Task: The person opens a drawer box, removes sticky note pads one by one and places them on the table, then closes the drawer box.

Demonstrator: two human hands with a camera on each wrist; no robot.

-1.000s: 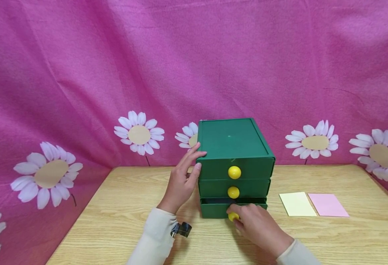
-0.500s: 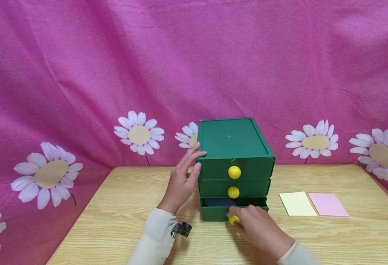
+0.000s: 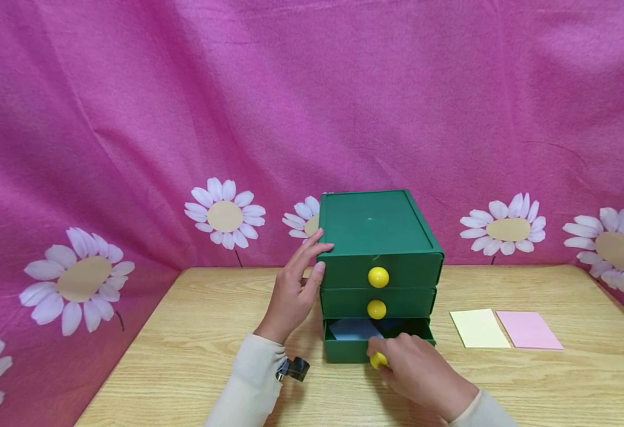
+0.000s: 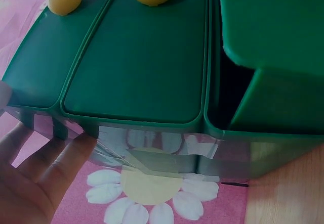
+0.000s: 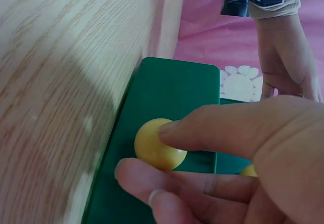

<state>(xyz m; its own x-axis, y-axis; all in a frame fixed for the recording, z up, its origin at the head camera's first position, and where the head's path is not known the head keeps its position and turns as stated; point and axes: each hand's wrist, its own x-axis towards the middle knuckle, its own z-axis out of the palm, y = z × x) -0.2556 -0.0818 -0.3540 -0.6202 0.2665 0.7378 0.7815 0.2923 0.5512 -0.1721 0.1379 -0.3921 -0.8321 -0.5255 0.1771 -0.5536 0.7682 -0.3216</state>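
A green cabinet (image 3: 376, 222) with three stacked drawers and round yellow knobs stands on the table. Its bottom drawer (image 3: 346, 351) is pulled partway out, and a pale bluish sheet (image 3: 353, 329) shows inside on the left. My right hand (image 3: 424, 370) pinches the bottom knob (image 5: 158, 144) between thumb and fingers, as the right wrist view shows. Against the cabinet's left side rests my left hand (image 3: 292, 290), its fingers extended and fingertips at the top left edge. In the left wrist view those fingers (image 4: 71, 158) lie along the side wall, beside the upper drawers.
Right of the cabinet, a yellow square of paper (image 3: 480, 328) and a pink one (image 3: 529, 330) lie side by side on the wooden table (image 3: 194, 356). A pink curtain (image 3: 269, 107) printed with daisies hangs behind and at the sides.
The bottom drawer has slid further out toward me, with my right hand on its knob. More of the pale sheet inside is now visible. My left hand stays in place on the cabinet.
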